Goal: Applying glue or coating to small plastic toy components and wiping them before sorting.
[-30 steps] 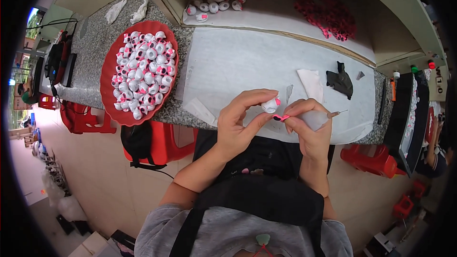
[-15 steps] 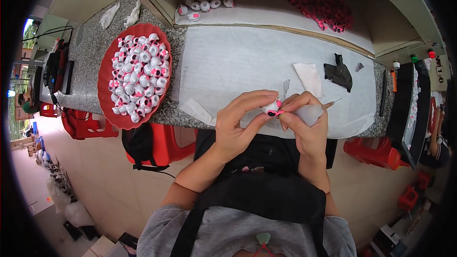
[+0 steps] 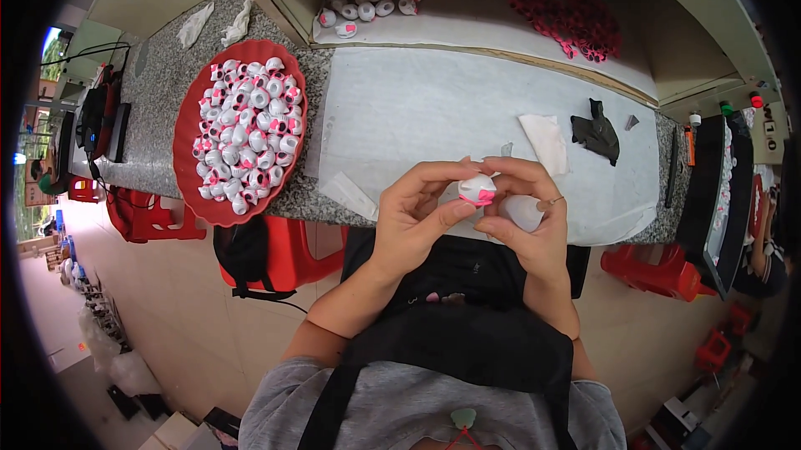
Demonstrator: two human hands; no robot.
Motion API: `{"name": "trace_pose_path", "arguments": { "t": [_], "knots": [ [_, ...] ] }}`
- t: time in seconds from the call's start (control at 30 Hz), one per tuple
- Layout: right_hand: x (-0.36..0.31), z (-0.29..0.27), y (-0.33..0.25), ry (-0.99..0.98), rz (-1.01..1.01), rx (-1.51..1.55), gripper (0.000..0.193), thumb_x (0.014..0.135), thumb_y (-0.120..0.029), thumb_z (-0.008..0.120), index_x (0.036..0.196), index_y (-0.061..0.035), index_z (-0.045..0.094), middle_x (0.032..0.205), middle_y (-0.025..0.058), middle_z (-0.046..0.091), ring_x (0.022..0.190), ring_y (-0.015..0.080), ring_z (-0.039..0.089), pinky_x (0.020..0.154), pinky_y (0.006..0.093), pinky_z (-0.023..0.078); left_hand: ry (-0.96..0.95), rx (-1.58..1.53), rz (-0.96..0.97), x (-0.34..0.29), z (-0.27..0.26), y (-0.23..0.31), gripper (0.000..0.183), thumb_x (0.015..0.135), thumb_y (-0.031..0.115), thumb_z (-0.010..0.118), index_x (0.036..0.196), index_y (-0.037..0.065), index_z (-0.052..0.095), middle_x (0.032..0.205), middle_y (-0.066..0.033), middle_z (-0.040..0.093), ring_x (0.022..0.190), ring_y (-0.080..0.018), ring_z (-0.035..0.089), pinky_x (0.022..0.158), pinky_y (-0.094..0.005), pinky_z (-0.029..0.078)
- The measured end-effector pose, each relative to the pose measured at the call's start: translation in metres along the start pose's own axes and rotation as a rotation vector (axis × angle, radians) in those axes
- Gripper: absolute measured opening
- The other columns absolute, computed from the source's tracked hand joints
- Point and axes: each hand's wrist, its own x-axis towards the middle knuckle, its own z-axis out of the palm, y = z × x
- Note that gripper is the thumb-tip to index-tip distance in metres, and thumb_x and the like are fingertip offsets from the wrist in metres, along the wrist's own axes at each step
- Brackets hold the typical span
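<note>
The small white ball with pink marks is pinched between my left hand and right hand, above the table edge. Compared with a second ago it sits lower and closer to me. My right hand also grips a pale applicator bottle. The red tray lies at ten o'clock.

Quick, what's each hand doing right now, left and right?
Left hand: closed, pinching a small white and pink ball at the fingertips.
Right hand: closed around a small whitish bottle, fingertips also on the ball.
</note>
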Motion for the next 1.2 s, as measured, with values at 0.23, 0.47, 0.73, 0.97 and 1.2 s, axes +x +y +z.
{"name": "trace_pose_path", "arguments": {
  "t": [0.23,0.47,0.73,0.97,1.2],
  "knots": [
    [-0.002,-0.005,0.01,0.014,-0.057,-0.02,0.024,0.063,0.004,0.062,0.087,0.0016,0.056,0.08,0.005,0.057,0.063,0.0062,0.049,0.056,0.0178,0.04,-0.083,0.033,0.044,0.002,-0.003,-0.009,0.021,0.071,-0.003,0.054,0.091,-0.001,0.05,0.093,-0.0113,0.055,0.095,-0.0205,0.049,0.095,-0.0386,0.021],
    [-0.003,-0.005,0.013,-0.001,-0.065,0.147,0.025,0.065,0.003,0.062,0.088,0.0027,0.054,0.072,0.0086,0.057,0.061,0.0092,0.053,0.052,0.019,0.041,-0.076,0.097,0.129,0.002,-0.001,-0.011,0.017,0.072,0.0,0.054,0.089,0.002,0.052,0.091,-0.0113,0.056,0.092,-0.0212,0.05,0.096,-0.0421,0.017],
    [-0.001,-0.007,0.014,0.024,-0.015,0.145,0.025,0.067,0.001,0.06,0.091,0.0035,0.053,0.07,0.0083,0.056,0.058,0.0088,0.051,0.049,0.0187,0.041,-0.075,0.136,0.034,0.001,-0.003,-0.009,0.021,0.073,-0.002,0.052,0.094,-0.002,0.05,0.091,-0.0092,0.055,0.091,-0.015,0.05,0.097,-0.0373,0.018],
    [-0.002,-0.006,0.012,0.049,0.006,0.105,0.026,0.068,0.004,0.055,0.094,0.004,0.052,0.068,0.0075,0.056,0.056,0.0077,0.049,0.047,0.018,0.04,0.016,0.062,-0.029,0.0,0.004,-0.01,0.024,0.072,-0.003,0.052,0.096,-0.001,0.049,0.091,-0.008,0.054,0.089,-0.0127,0.05,0.097,-0.036,0.02],
    [0.0,0.002,0.016,0.04,0.016,0.204,0.025,0.067,0.004,0.053,0.092,0.0042,0.052,0.068,0.0086,0.055,0.054,0.0095,0.05,0.046,0.0198,0.04,0.023,0.181,0.024,-0.005,-0.001,-0.006,0.024,0.071,-0.005,0.051,0.095,-0.001,0.049,0.089,-0.0077,0.053,0.08,-0.0129,0.051,0.09,-0.0333,0.031]
  ]
}}
